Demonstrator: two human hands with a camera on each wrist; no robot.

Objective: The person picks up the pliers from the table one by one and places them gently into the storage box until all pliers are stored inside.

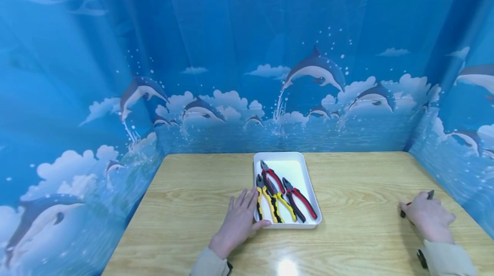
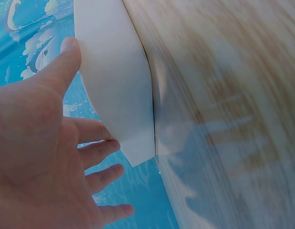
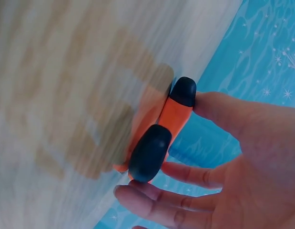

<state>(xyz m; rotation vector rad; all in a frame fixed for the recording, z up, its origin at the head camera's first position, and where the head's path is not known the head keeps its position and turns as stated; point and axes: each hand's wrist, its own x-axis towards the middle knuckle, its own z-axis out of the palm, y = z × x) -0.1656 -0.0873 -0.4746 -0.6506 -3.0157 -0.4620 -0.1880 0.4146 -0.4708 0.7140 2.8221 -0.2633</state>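
A white tray (image 1: 296, 172) holds two red-and-black-handled pliers (image 1: 306, 204) and two yellow-and-black-handled pliers (image 1: 288, 208). My left hand (image 1: 238, 221) rests at the tray's near left corner, fingers straight along the left rim and thumb by the front edge. In the left wrist view the thumb and fingertips meet the white tray wall (image 2: 121, 90). Far to the right, my right hand (image 1: 430, 216) grips orange-and-black-handled pliers (image 3: 178, 114) low over the table, thumb on one handle and fingers at the other. Their dark tip pokes out beyond the hand in the head view; the rest is hidden.
The wood-grain table (image 1: 359, 190) stretches between the tray and my right hand. A blue dolphin-print curtain (image 1: 239, 74) hangs behind the table and along both sides. The table's right edge runs close by my right hand.
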